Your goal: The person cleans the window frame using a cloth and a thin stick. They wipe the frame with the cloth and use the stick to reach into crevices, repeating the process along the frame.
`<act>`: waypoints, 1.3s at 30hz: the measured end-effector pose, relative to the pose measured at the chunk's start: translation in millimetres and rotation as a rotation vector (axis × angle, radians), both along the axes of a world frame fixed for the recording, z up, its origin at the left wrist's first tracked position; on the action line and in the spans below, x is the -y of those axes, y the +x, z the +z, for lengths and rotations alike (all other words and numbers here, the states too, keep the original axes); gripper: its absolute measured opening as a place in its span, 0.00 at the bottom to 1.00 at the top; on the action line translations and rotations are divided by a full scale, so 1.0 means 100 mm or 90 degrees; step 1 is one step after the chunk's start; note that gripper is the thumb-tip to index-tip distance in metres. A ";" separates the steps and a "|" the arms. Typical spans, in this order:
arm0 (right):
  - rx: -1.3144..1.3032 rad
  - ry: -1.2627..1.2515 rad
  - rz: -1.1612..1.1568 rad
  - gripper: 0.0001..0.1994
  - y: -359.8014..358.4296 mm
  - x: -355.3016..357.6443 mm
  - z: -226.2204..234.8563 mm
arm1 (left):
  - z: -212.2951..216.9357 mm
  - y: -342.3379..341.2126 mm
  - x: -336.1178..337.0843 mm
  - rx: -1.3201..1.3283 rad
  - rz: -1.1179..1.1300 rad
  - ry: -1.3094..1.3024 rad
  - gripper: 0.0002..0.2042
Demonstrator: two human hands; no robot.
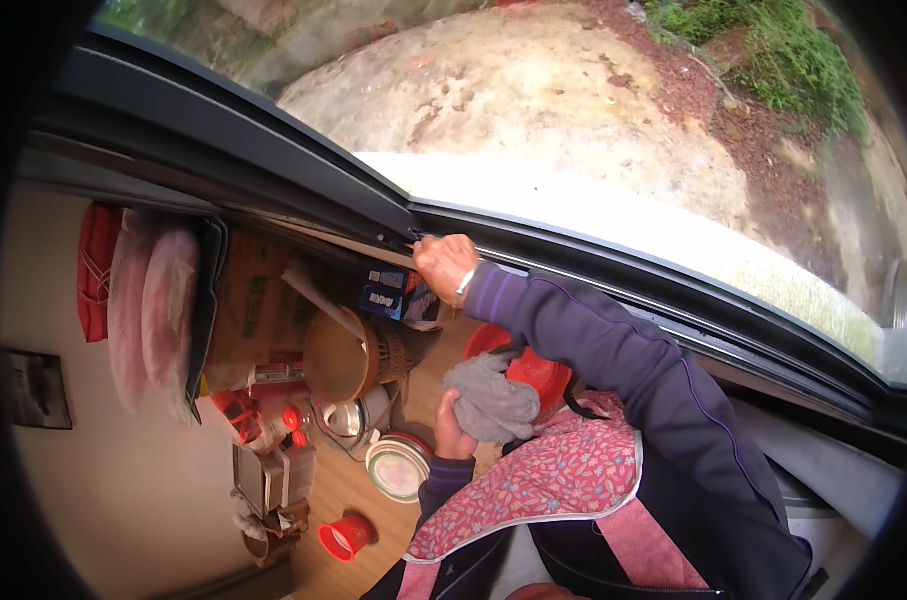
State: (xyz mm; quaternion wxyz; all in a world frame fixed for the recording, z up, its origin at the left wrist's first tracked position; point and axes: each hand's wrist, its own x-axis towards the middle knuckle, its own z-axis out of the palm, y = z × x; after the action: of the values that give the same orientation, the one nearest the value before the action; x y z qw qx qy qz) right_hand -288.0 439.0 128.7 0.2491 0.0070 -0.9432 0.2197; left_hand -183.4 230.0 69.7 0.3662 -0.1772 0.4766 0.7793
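A grey cloth (494, 397) lies bunched in my left hand (455, 428), whose fingers are wrapped round its near side. My right hand (446, 267) reaches up to the black window frame (324, 185), with its fingers closed at the frame's inner corner. Whatever those fingers grip is too small and hidden to make out. Just below the right forearm and beside the cloth sits a red plastic basin (539, 382), partly covered by the cloth and sleeve. The blue box (386, 292) stands close to the right hand.
Left of my hands are a round woven basket (339, 355), a metal pot (346, 424), stacked white plates (398, 470) and a red cup (348, 537). Plastic-wrapped pink items (164, 305) hang on the wall. Beyond the window lies bare ground (534, 100) with green plants (784, 70).
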 end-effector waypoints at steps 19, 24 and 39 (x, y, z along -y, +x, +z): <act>-0.003 -0.173 -0.017 0.12 0.58 -0.36 -0.08 | -0.14 -0.06 0.05 0.024 -0.019 0.049 0.20; 0.094 -0.092 -0.047 0.11 1.20 -0.44 0.40 | -0.20 -0.05 0.06 0.013 -0.056 0.071 0.22; 0.031 -0.124 -0.116 0.14 1.13 -0.23 0.06 | -0.24 -0.04 0.06 0.002 -0.076 0.057 0.20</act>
State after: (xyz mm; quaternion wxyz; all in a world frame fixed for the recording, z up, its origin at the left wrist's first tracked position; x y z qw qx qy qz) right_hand -175.4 462.1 134.8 0.2447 -0.1080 -0.9199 0.2868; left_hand -187.6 223.9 45.8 0.4204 -0.1328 0.4503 0.7765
